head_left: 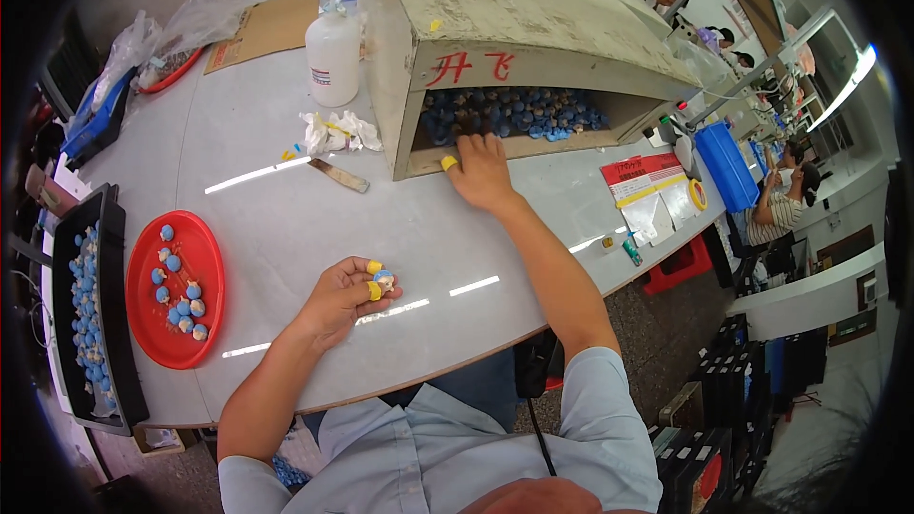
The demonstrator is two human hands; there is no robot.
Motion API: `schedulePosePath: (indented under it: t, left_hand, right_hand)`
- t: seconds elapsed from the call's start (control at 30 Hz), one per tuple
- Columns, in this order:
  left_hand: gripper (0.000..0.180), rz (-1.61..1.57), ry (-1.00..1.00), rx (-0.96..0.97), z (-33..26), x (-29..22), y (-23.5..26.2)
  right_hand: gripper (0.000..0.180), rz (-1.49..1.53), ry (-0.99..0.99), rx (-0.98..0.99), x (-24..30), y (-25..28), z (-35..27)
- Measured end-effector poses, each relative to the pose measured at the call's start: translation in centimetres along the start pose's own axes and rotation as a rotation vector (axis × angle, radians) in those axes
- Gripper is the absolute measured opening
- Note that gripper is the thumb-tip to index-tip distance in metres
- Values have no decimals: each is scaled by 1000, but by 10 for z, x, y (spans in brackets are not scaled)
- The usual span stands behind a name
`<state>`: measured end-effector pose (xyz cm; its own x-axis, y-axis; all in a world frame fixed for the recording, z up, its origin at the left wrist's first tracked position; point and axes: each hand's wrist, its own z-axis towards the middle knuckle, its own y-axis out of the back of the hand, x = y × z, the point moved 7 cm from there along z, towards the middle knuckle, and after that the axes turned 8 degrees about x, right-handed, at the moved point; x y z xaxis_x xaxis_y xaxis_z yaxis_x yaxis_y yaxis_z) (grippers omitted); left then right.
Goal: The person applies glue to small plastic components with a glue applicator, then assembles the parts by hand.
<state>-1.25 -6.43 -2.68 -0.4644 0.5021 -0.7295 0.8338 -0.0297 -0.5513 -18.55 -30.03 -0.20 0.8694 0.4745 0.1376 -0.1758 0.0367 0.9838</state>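
Left hand (341,300) pinching small figurine (384,279)

Left hand (345,297): lay low and near the body, fingers curled shut, yellow tape on thumb and forefinger.
Right hand (481,174): arm stretched forward, fingers extended, taped forefinger leading.

I note a white table (286,219) bearing a red tray (205,257), a black tray (119,324), a white bottle (332,57), crumpled wipes (338,131), a cardboard sheet (267,29) and a large open-fronted box (505,48).
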Motion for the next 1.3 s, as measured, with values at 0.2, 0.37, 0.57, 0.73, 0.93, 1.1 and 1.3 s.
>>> schedulePosePath:
  t: [0.2, 0.37, 0.57, 0.73, 0.93, 1.1, 1.3]
  left_hand:
    - [26, -3, 14, -10, 2, -1, -1]
    - [25, -5, 2, 2, 5, 2, 0]
    - [24, -13, -5, -5, 5, 1, 2]
    - [27, -20, -15, -7, 5, 2, 4]
    - [27, 15, -13, -2, 4, 2, -2]
    - [28, -46, -92, -39, 3, 0, 6]
    - [28, -95, -258, -151, 4, -8, 16]
  right_hand:
    - [45, 116, 133, 10, 8, 19, 7]
    - [33, 118, -128, -169, -42, 22, 18]
    - [29, 387, -37, -321, -34, 27, 1]
    - [23, 247, 145, -291, 10, 34, -5]
    - [21, 73, 29, -164, 11, 32, 6]
    - [13, 466, 74, -242, 8, 34, -10]
    - [11, 1145, 152, 641, 84, 27, -81]
